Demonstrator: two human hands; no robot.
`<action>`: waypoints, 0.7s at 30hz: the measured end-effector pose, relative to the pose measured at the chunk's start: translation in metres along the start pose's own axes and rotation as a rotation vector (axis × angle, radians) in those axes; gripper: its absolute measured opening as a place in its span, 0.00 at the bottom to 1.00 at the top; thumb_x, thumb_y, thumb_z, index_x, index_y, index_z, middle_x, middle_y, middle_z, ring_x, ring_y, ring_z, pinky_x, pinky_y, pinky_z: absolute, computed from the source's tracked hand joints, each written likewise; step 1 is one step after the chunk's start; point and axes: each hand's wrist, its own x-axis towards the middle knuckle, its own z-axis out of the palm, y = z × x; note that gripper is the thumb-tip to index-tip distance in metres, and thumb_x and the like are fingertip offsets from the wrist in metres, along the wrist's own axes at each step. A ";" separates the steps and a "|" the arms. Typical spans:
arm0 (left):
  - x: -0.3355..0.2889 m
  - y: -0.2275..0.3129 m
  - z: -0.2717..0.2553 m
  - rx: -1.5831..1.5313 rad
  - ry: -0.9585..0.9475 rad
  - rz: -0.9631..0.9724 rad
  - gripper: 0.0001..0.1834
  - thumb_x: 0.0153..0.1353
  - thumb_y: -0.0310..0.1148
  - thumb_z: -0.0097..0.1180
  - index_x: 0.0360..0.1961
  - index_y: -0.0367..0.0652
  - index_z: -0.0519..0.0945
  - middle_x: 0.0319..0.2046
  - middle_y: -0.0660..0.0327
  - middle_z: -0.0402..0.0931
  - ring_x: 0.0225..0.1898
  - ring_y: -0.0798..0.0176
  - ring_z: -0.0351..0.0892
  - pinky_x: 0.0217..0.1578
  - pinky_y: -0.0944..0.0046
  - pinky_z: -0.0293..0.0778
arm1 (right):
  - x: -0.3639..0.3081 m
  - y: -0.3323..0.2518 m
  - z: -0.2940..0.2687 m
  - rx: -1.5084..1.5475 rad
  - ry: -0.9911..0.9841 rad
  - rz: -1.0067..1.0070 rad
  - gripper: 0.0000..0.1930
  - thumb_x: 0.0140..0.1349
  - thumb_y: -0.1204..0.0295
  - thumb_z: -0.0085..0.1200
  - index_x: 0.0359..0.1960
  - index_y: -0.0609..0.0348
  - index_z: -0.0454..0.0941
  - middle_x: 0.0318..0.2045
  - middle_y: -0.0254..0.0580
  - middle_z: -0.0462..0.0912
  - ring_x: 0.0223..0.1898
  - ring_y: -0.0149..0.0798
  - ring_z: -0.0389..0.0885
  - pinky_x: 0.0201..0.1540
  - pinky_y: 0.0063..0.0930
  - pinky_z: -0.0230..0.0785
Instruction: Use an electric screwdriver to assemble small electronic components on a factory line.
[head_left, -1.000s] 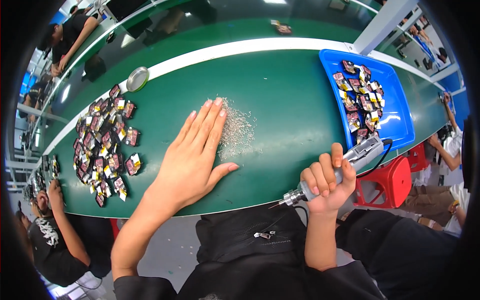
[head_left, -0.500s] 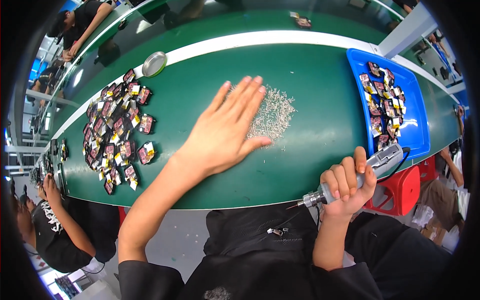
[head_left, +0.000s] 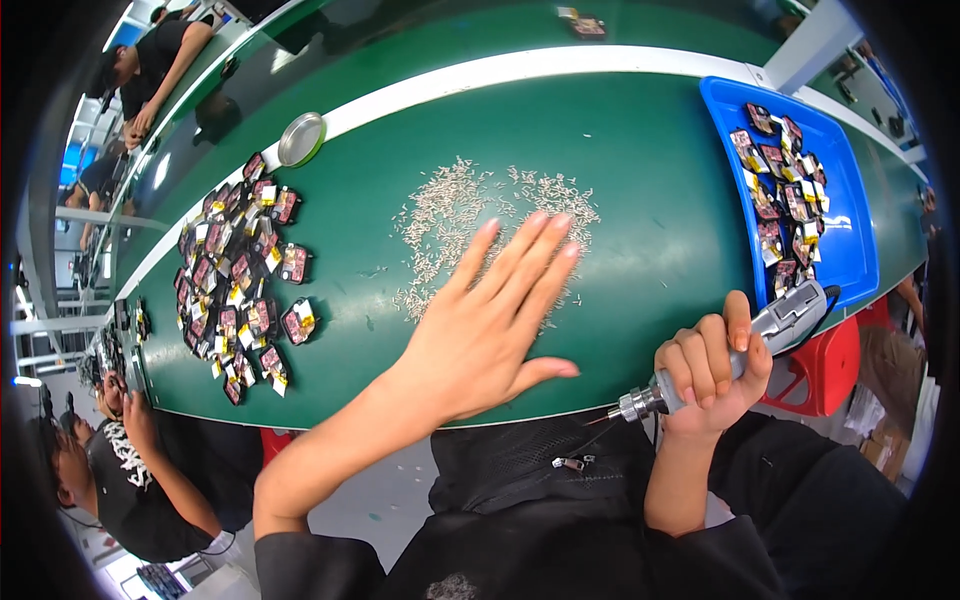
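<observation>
My left hand (head_left: 497, 325) lies flat with fingers stretched over the near edge of a spread of small silvery screws (head_left: 445, 215) on the green tabletop. Its palm and fingers hide part of them. At the table's front edge, my right hand (head_left: 708, 372) is wrapped round a grey electric screwdriver (head_left: 668, 393). The tool's bit points left, and its cable end leans up toward the right. Left of the screws sits a heap of small black devices (head_left: 240, 265) with reddish circuit boards and white-and-yellow tags.
A blue tray (head_left: 850, 265) at the right holds more of these devices. A round shallow tin (head_left: 300, 140) stands at the far left by the white rail (head_left: 470, 68). A red stool (head_left: 828, 370) is below the tray. Co-workers sit at the left.
My left hand has moved toward me and slightly right, uncovering screws now spread wider to the left. My right hand still holds the screwdriver. The whole view has shifted a little.
</observation>
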 end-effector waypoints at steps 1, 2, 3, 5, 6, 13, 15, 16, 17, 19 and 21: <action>0.006 -0.001 0.000 0.004 0.028 0.027 0.49 0.57 0.62 0.46 0.68 0.34 0.52 0.69 0.47 0.48 0.71 0.49 0.44 0.68 0.47 0.39 | 0.000 0.002 0.000 0.014 0.010 0.002 0.08 0.67 0.67 0.43 0.31 0.55 0.62 0.13 0.31 0.64 0.11 0.27 0.63 0.20 0.25 0.60; 0.013 -0.004 -0.001 0.001 0.059 0.068 0.49 0.57 0.61 0.46 0.68 0.34 0.52 0.69 0.47 0.48 0.71 0.49 0.44 0.68 0.47 0.39 | 0.000 0.001 0.001 0.011 0.006 0.009 0.08 0.67 0.67 0.43 0.31 0.55 0.62 0.13 0.31 0.64 0.11 0.27 0.63 0.20 0.25 0.60; 0.020 -0.010 0.000 0.008 0.086 0.069 0.47 0.58 0.60 0.47 0.68 0.35 0.52 0.69 0.48 0.48 0.71 0.49 0.45 0.69 0.48 0.40 | -0.001 0.001 0.003 0.015 0.004 0.008 0.08 0.67 0.67 0.43 0.31 0.55 0.62 0.13 0.31 0.64 0.12 0.27 0.63 0.20 0.25 0.60; 0.031 -0.025 0.002 0.033 0.126 0.054 0.46 0.59 0.59 0.47 0.68 0.36 0.52 0.69 0.48 0.48 0.71 0.50 0.44 0.69 0.48 0.40 | -0.001 -0.001 0.003 0.013 0.006 -0.005 0.08 0.67 0.67 0.43 0.31 0.55 0.62 0.13 0.31 0.64 0.12 0.28 0.63 0.20 0.25 0.60; 0.035 -0.031 0.002 0.061 0.162 0.037 0.45 0.59 0.58 0.47 0.68 0.37 0.52 0.69 0.48 0.47 0.71 0.50 0.44 0.69 0.48 0.40 | -0.001 -0.001 0.004 0.023 0.003 -0.004 0.08 0.67 0.67 0.43 0.31 0.55 0.62 0.13 0.31 0.64 0.12 0.27 0.63 0.20 0.25 0.60; 0.012 -0.060 -0.012 0.146 0.111 -0.111 0.42 0.61 0.54 0.47 0.70 0.43 0.51 0.70 0.52 0.46 0.71 0.50 0.43 0.69 0.48 0.38 | 0.003 0.000 0.000 0.013 -0.006 0.008 0.08 0.66 0.67 0.44 0.31 0.55 0.62 0.13 0.31 0.64 0.12 0.27 0.62 0.20 0.25 0.60; 0.001 -0.060 -0.013 0.155 0.067 -0.147 0.44 0.58 0.57 0.47 0.70 0.43 0.51 0.70 0.52 0.45 0.72 0.49 0.43 0.69 0.48 0.36 | 0.003 -0.001 0.000 0.008 -0.007 0.004 0.08 0.66 0.67 0.44 0.31 0.55 0.62 0.13 0.31 0.64 0.12 0.27 0.62 0.20 0.25 0.60; -0.004 -0.056 -0.013 0.157 0.067 -0.139 0.44 0.58 0.57 0.47 0.70 0.43 0.51 0.70 0.52 0.45 0.72 0.49 0.43 0.69 0.48 0.36 | 0.003 -0.002 -0.001 -0.001 -0.010 0.008 0.08 0.66 0.67 0.44 0.32 0.55 0.63 0.13 0.30 0.64 0.12 0.27 0.62 0.20 0.25 0.60; -0.009 -0.053 -0.014 0.149 0.042 -0.142 0.45 0.58 0.58 0.48 0.70 0.44 0.51 0.70 0.51 0.45 0.72 0.49 0.42 0.69 0.47 0.36 | 0.003 -0.002 -0.001 -0.010 -0.014 0.011 0.08 0.66 0.66 0.44 0.32 0.55 0.63 0.13 0.30 0.64 0.12 0.27 0.62 0.20 0.25 0.60; -0.016 -0.045 -0.012 0.111 0.010 -0.133 0.46 0.56 0.60 0.48 0.70 0.44 0.52 0.70 0.50 0.46 0.72 0.48 0.42 0.69 0.45 0.34 | 0.003 -0.002 -0.001 -0.013 -0.016 0.009 0.08 0.66 0.66 0.44 0.32 0.55 0.63 0.13 0.30 0.63 0.12 0.27 0.62 0.20 0.25 0.61; -0.011 -0.039 -0.011 0.102 0.019 -0.101 0.46 0.56 0.60 0.48 0.70 0.44 0.52 0.70 0.50 0.46 0.72 0.48 0.42 0.69 0.46 0.35 | 0.002 -0.001 0.000 -0.016 -0.024 0.013 0.08 0.66 0.66 0.44 0.32 0.55 0.63 0.13 0.30 0.63 0.12 0.27 0.62 0.20 0.25 0.61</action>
